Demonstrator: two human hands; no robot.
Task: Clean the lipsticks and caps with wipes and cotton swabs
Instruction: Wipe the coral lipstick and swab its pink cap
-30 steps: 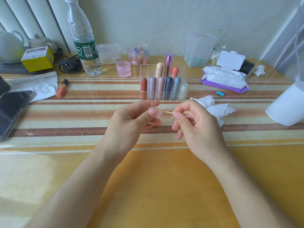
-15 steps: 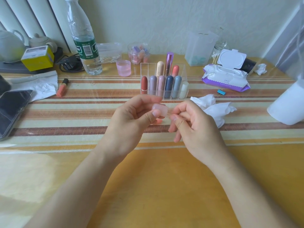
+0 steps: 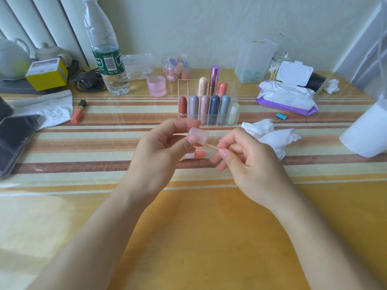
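The left hand [image 3: 159, 151] pinches a pink cap [image 3: 198, 136] over the table's [image 3: 209, 227] middle, while the right hand [image 3: 247, 162] pinches a cotton swab [image 3: 212, 145], its tip hidden at the cap. Just beyond, a clear organizer [image 3: 184, 84] holds nine capped lipsticks [image 3: 214, 109]. A crumpled wipe [image 3: 272, 137] lies right, with an open wipes pack [image 3: 287, 97] farther back.
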